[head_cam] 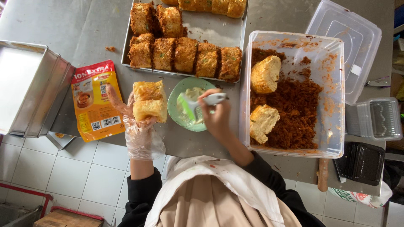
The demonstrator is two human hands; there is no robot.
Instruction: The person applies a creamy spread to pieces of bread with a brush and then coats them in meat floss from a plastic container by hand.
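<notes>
My left hand (134,122), in a clear plastic glove, holds a yellow-brown block of bread (149,101) above the steel table. My right hand (216,115), bare, grips the white handle of a green brush (193,105) whose bristles rest in a green bowl (179,92) of pale spread. A clear tub (334,96) to the right holds dark brown shredded filling and two bread blocks (265,73) lying in it. Several coated rolls (185,54) sit in rows on a metal tray (210,27) behind the bowl.
A red and yellow pouch (94,101) lies left of my gloved hand, beside stacked metal trays (29,88). The tub's clear lid (349,38), stacked clear containers (378,120) and a black tray (362,162) are at the right. White tiled floor shows below the table edge.
</notes>
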